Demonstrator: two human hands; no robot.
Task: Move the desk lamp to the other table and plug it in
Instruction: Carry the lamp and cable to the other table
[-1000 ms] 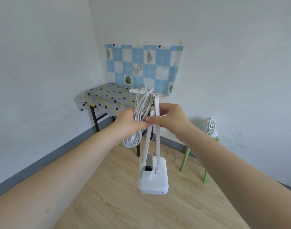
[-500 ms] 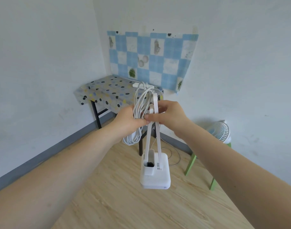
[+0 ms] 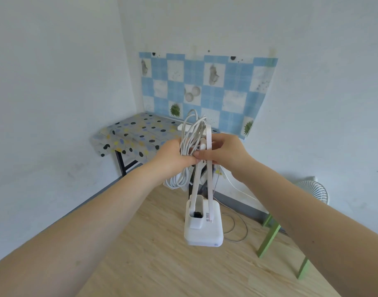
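Both hands are full, and you're mid-carry. Head view, the only one you've got: your left hand [image 3: 173, 155] is wrapped around the coiled cord [image 3: 189, 146], loops hanging below the grip and arching above it. Your right hand [image 3: 224, 153] pinches the lamp [image 3: 203, 224] by its folded arms, thumb in front, fingers behind. The lamp hangs in the air over the wooden table [image 3: 162, 254], its base not touching the surface as far as I can judge. Ahead, in the corner, sits the spotted table [image 3: 136, 133], with what looks like a white power strip [image 3: 183, 127] at its back edge, mostly hidden behind the cord.

So: lamp lifted and cord gathered, that part looks done. Still left: reach the spotted table, set the lamp down, uncoil and plug in. I can't see the plug itself.

Against half a second ago, the corner sits nearer and the wall cloth [image 3: 207, 91] fills more of the view, while the fan [image 3: 312, 190] has slid toward the right edge. Your hands keep the same hold on cord and lamp.
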